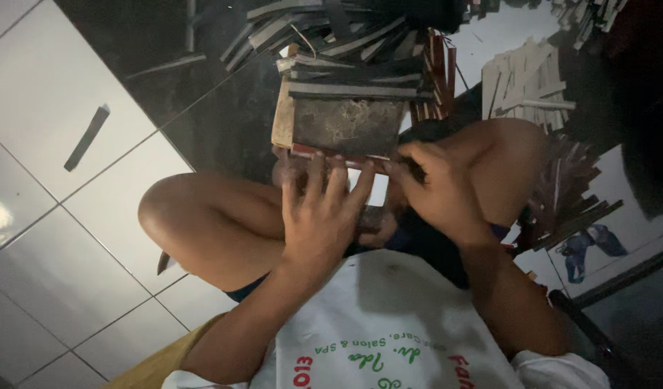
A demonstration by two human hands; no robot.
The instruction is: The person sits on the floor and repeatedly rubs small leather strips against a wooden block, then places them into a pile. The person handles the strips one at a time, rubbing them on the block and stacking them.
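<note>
Head view. Floor (72, 238): large glossy white tiles on the left, a dark patch beyond them at top centre. One loose dark strip (87, 137) lies alone on a white tile, well apart from everything else. Dim light; detail is poor.

The person sits on the floor, knees bent out to either side. In front of the knees stands a dark block (349, 126) with a pale wooden side and a stack of flat dark strips laid across its top. More dark strips (310, 29) lie heaped behind it. A pile of pale strips (526, 83) sits at upper right, and darker reddish strips (569, 202) lie beside the right knee.

Left hand (321, 216): palm down, fingers spread and extended, tips pressing on a thin reddish strip (346, 160) that lies along the near lower edge of the block.

Right hand (436, 187): fingers curled together, pinching the right end of the same strip, just beside the block's corner.

A white printed cloth (389, 324) covers the lap below both forearms.
</note>
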